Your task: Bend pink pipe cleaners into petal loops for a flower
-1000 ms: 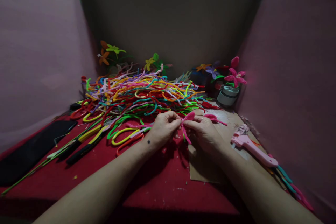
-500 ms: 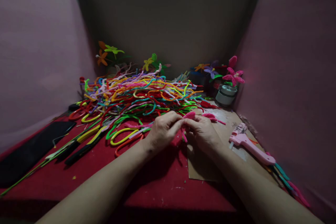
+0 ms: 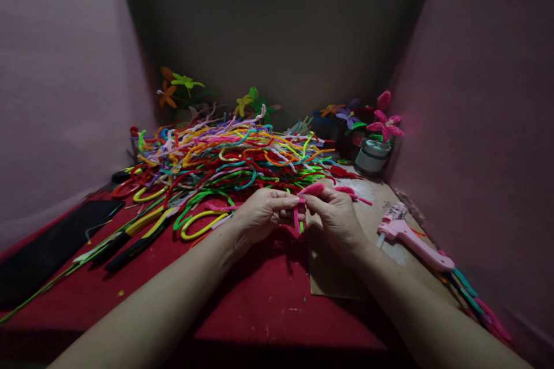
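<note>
Between my two hands is a pink pipe cleaner, bent, with one end hanging down and a loop rising above my fingers. My left hand pinches it between thumb and forefinger. Close beside it, my right hand pinches the same pink piece at its upper part. The fingertips of both hands nearly meet, and the exact hold is partly hidden. Just beyond my right hand, more pink pipe cleaner pieces lie on a cardboard sheet.
A big heap of coloured pipe cleaners fills the back. Yellow-handled pliers, scissors and a black phone-like slab lie left. On the right rest a pink glue gun and a jar with pink flowers.
My left hand has turned and shifted slightly left and down, its fingers now less curled over. The pink pipe cleaner shows more below the fingertips. My right hand has barely moved.
</note>
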Demonstrator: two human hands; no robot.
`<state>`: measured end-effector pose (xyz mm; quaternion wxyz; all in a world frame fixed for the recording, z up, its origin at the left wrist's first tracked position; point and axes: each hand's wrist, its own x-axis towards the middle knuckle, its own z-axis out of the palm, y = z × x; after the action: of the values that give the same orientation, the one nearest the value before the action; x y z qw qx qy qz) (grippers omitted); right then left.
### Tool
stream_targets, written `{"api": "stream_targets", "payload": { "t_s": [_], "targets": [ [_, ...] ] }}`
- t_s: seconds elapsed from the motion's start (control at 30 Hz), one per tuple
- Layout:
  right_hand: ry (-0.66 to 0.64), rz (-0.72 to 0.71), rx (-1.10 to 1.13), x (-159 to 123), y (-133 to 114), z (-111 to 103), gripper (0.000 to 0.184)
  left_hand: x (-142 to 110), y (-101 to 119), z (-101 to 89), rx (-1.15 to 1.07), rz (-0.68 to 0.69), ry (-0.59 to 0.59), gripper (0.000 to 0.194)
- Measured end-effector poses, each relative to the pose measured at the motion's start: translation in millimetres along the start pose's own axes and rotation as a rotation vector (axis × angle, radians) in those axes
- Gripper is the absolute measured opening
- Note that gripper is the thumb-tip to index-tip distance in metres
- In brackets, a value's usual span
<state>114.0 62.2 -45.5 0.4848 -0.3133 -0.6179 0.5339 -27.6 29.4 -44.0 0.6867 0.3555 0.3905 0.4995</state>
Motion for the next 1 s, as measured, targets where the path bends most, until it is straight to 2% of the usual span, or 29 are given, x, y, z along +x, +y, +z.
{"api": "stream_targets", "payload": {
  "t_s": [0.13,0.3,0.4,0.5,0.63,0.7,0.77,0.83,0.87,0.93,1.0],
  "targets": [
    [-0.001,-0.039,-0.066,-0.5,-2.1,-1.3,0.009,-0.7,1.6,2.2,0.029,0.006,0.072,0.016],
    [-0.004,-0.039,-0.083,0.5,-2.3,-2.5,0.008,-0.2,-0.9,2.3,0.072,0.030,0.054,0.016],
    [0.000,-0.029,-0.101,0.5,-1.0,-3.1,0.008,-1.1,-1.2,5.5,0.219,0.058,0.091,0.015],
    [-0.001,-0.051,-0.145,-0.7,2.7,-2.4,0.010,-3.0,-3.0,10.4,0.619,0.194,0.209,0.011],
    [0.081,-0.110,-0.212,-3.3,9.4,2.6,0.009,-5.0,-11.5,13.8,1.380,0.613,0.456,0.009],
    [0.101,-0.107,-0.184,-4.5,11.3,6.1,0.009,-5.9,-15.6,14.3,1.702,0.783,0.503,0.012],
    [0.102,-0.084,-0.112,-5.2,11.3,9.0,0.009,-6.9,-17.6,15.1,1.887,0.889,0.520,0.014],
    [0.105,-0.052,-0.025,-5.2,9.7,10.4,0.008,-7.7,-16.9,16.1,1.892,0.910,0.535,0.015],
    [0.105,-0.034,0.020,-4.8,8.6,10.4,0.007,-7.7,-15.6,16.3,1.815,0.882,0.536,0.015],
    [0.102,0.020,0.126,-3.3,6.3,8.9,0.005,-6.9,-11.1,14.9,1.498,0.737,0.497,0.012],
    [0.083,0.082,0.235,-1.0,4.7,6.2,0.007,-4.9,-5.3,10.8,1.033,0.483,0.338,0.017]
  ]
}}
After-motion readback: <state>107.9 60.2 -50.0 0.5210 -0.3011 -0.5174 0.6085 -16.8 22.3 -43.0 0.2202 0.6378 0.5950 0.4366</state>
